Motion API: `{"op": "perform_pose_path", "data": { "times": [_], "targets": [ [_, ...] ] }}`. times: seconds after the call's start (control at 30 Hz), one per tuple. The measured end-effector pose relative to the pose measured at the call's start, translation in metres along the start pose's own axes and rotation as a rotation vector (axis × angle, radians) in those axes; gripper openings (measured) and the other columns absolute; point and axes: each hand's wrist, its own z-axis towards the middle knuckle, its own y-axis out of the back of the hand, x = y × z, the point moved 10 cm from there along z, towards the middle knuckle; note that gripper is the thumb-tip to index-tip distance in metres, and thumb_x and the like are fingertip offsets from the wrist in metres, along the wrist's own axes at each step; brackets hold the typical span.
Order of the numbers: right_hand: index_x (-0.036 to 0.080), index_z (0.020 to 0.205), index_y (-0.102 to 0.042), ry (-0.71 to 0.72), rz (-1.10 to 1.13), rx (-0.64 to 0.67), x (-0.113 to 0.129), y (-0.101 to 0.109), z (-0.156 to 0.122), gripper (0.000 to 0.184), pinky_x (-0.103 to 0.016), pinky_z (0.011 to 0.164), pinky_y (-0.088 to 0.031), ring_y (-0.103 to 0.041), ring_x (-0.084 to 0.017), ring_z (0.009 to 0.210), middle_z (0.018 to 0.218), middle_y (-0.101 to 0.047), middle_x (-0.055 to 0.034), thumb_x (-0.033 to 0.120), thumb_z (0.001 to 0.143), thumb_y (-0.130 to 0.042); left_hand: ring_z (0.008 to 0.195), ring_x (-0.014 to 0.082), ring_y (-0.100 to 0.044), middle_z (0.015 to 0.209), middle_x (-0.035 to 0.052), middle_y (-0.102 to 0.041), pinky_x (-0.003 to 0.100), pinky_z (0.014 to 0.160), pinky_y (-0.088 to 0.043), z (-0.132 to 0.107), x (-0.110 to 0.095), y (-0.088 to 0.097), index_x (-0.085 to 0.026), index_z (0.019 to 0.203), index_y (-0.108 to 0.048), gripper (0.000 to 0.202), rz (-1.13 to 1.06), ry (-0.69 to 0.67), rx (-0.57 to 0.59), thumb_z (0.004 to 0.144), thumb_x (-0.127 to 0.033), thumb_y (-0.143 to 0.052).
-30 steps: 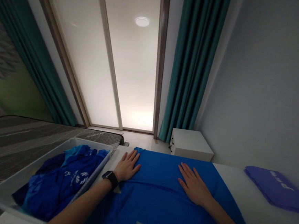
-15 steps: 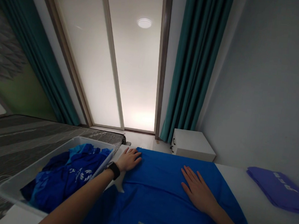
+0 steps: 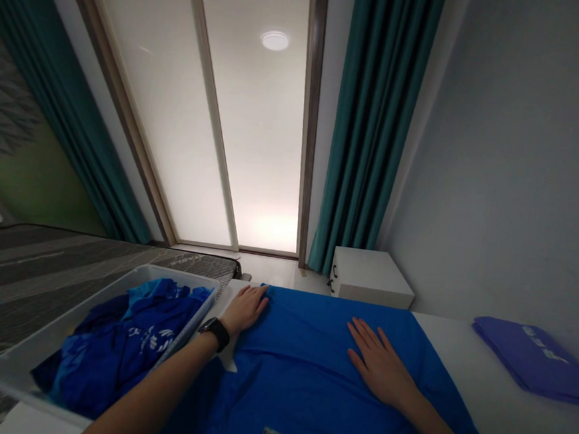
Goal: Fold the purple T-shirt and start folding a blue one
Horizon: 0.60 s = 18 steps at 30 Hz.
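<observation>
A blue shirt lies spread over the white table, with a small printed patch near the bottom of the view and a few creases across it. My left hand, a black watch on its wrist, rests with outstretched fingers on the shirt's far left edge. Flat on the cloth farther right is my right hand, its fingers slightly spread. Neither hand grips the fabric. The shirt's near part runs out of view.
To the left stands a translucent plastic bin with crumpled blue clothes inside. A folded purple garment lies at the table's right. Beyond are a white cabinet, a teal curtain and sliding doors. A bed is at left.
The whole view has shifted slightly, with things appearing a little farther left. Both hands stay flat at nearly the same places on the shirt.
</observation>
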Motion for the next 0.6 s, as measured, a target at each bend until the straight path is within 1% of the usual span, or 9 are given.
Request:
{"op": "perform_pose_path", "data": {
  "times": [0.1,0.2,0.23,0.27,0.3,0.37,0.43,0.5,0.6],
  "targets": [
    [0.024,0.151,-0.035,-0.020,0.008,0.016,-0.002,0.005,0.003,0.067,-0.049,0.121,-0.012,-0.024,-0.025,0.146,0.158,-0.029,-0.0043,0.061,0.096,-0.022,0.116,0.0244,-0.056,0.121,0.0076,-0.064,0.041,0.105,-0.039,0.004,0.012,0.006,-0.023,0.115,-0.064,0.032,-0.049,0.037,-0.041,0.097,-0.033,-0.039],
    [0.022,0.132,-0.057,-0.024,0.005,0.003,0.009,0.024,0.017,0.052,-0.050,0.115,-0.024,-0.044,-0.029,0.134,0.143,-0.053,-0.0103,0.051,0.096,-0.033,0.111,0.0237,-0.057,0.116,0.0067,-0.064,0.037,0.099,-0.044,0.007,0.018,0.004,-0.023,0.107,-0.065,0.024,-0.087,0.069,-0.079,0.092,-0.027,-0.047],
    [0.021,0.120,-0.063,0.003,0.005,-0.015,0.020,0.033,0.024,0.044,-0.049,0.111,-0.031,-0.052,-0.028,0.124,0.130,-0.061,-0.0112,0.044,0.096,-0.034,0.111,0.0234,-0.057,0.115,0.0067,-0.063,0.037,0.099,-0.044,0.006,0.020,0.004,-0.023,0.106,-0.065,0.023,-0.103,0.079,-0.097,0.091,-0.026,-0.048],
    [0.021,0.110,-0.066,0.035,0.012,-0.025,0.035,0.040,0.033,0.037,-0.045,0.102,-0.038,-0.059,-0.027,0.112,0.118,-0.066,-0.0107,0.036,0.096,-0.034,0.111,0.0232,-0.057,0.115,0.0066,-0.063,0.036,0.099,-0.044,0.006,0.020,0.003,-0.023,0.105,-0.065,0.022,-0.118,0.086,-0.114,0.091,-0.025,-0.048],
    [0.022,0.105,-0.065,0.066,0.021,-0.041,0.052,0.047,0.043,0.033,-0.041,0.094,-0.043,-0.061,-0.025,0.104,0.111,-0.068,-0.0095,0.031,0.096,-0.035,0.111,0.0231,-0.056,0.115,0.0065,-0.063,0.036,0.099,-0.044,0.006,0.021,0.003,-0.023,0.103,-0.065,0.021,-0.132,0.089,-0.129,0.091,-0.025,-0.049],
    [0.022,0.097,-0.063,0.129,0.029,-0.079,0.091,0.056,0.066,0.026,-0.035,0.084,-0.043,-0.061,-0.023,0.097,0.101,-0.069,-0.0068,0.025,0.096,-0.037,0.110,0.0232,-0.056,0.114,0.0065,-0.063,0.036,0.100,-0.044,0.004,0.021,0.002,-0.023,0.101,-0.066,0.019,-0.155,0.091,-0.154,0.091,-0.025,-0.049],
    [0.022,0.095,-0.062,0.167,0.022,-0.111,0.130,0.056,0.091,0.022,-0.033,0.082,-0.041,-0.060,-0.021,0.095,0.097,-0.069,-0.0047,0.023,0.096,-0.040,0.109,0.0233,-0.056,0.112,0.0064,-0.063,0.037,0.099,-0.043,0.003,0.021,0.002,-0.023,0.100,-0.066,0.018,-0.173,0.093,-0.170,0.091,-0.025,-0.050],
    [0.022,0.098,-0.062,0.165,0.007,-0.142,0.159,0.050,0.115,0.017,-0.032,0.086,-0.039,-0.059,-0.021,0.099,0.100,-0.068,-0.0046,0.024,0.096,-0.045,0.108,0.0233,-0.056,0.110,0.0062,-0.063,0.037,0.098,-0.043,0.003,0.022,0.001,-0.023,0.099,-0.066,0.017,-0.186,0.099,-0.178,0.091,-0.024,-0.050],
    [0.020,0.103,-0.062,0.136,-0.005,-0.168,0.183,0.036,0.144,0.015,-0.035,0.088,-0.038,-0.057,-0.024,0.105,0.108,-0.066,-0.0089,0.027,0.094,-0.052,0.107,0.0219,-0.056,0.110,0.0057,-0.063,0.035,0.097,-0.042,0.003,0.023,0.000,-0.022,0.097,-0.066,0.016,-0.201,0.102,-0.183,0.090,-0.021,-0.052]
  ]
}}
